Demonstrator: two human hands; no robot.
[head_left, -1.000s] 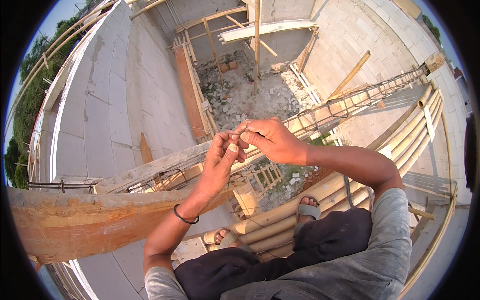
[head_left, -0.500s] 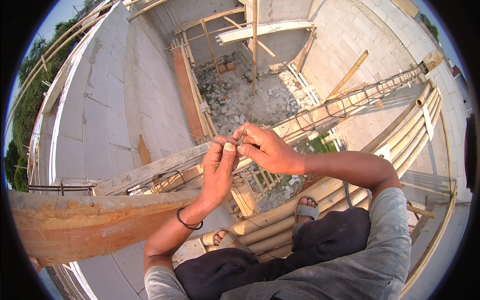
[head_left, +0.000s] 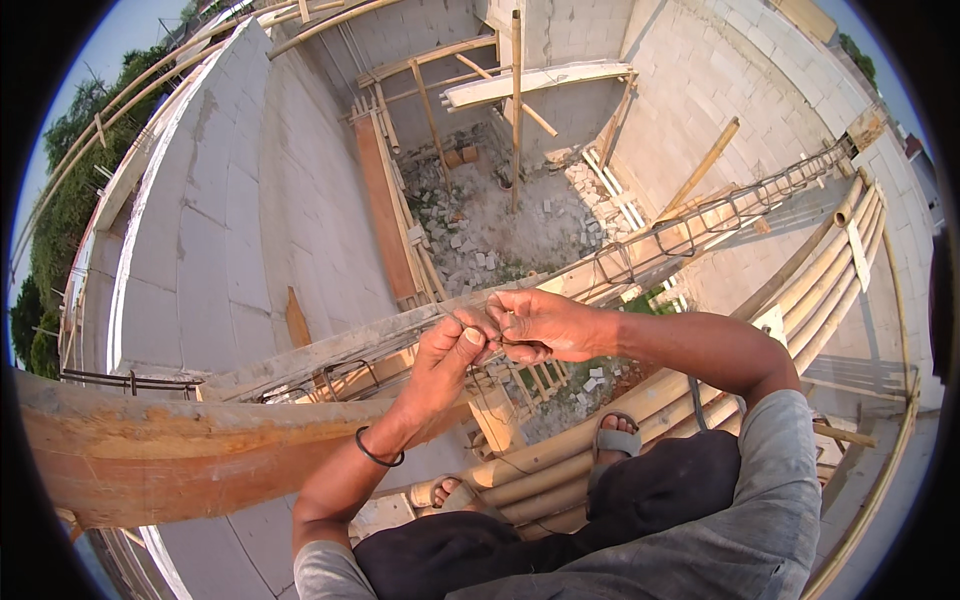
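High above the rubble-strewn floor (head_left: 500,225), both hands meet in front of the chest. Since a second ago they have sunk a little and drawn tighter together. Left hand (head_left: 447,362), black band (head_left: 378,458) on the wrist, has its grip pressed together on a thin wire (head_left: 492,340); right hand (head_left: 540,325) pinches the same wire from the other side, fingertips touching. That closing-in suggests a twist being worked. Just behind runs the rebar cage (head_left: 690,225); bamboo poles (head_left: 560,450) lie under the sandalled feet.
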